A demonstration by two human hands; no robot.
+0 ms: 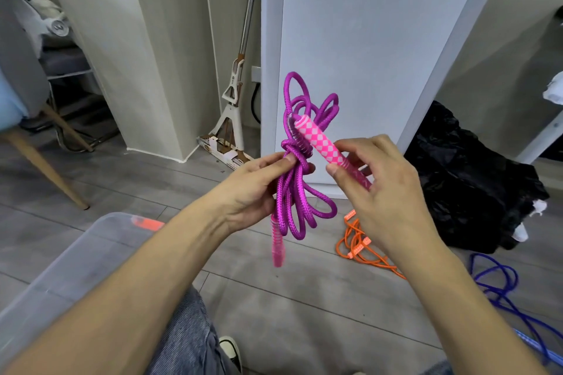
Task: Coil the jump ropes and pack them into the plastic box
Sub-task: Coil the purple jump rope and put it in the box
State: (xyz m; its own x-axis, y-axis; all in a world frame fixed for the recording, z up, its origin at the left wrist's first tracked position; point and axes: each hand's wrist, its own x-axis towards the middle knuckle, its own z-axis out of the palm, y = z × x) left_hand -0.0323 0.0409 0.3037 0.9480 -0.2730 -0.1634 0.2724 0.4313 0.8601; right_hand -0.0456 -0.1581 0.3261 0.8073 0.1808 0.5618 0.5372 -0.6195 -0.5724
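The box [76, 256] is being kept at the lower left, just beside the person's knee, with its rim partly hidden under the left forearm; judged from that, it is being kept within easy reach for packing. Something orange-red is showing through its far wall, but what it is cannot be told.

On the floor [274, 298] to the right, the blue rope [499, 289] and the orange rope [362, 246] are lying loose and uncoiled, well apart from the box, so most of the task is judged still to be done.

The purple rope [292, 192] is being held up in front of the body, well above the floor, probably so that its loops are hanging free and are not tangling. It is being gripped at the middle by the left hand [256, 186], thumb and fingers closed round the gathered strands just under a wrap of cord, which seems to be binding the bundle. Loops are standing above the grip and hanging below it.

One pink handle [316, 138] is being pinched by the right hand [377, 189], between thumb and curled fingers, its top tilted toward the wrap; it is judged that the end is being tucked or tightened. The other handle [277, 248] is dangling blurred below the left hand.
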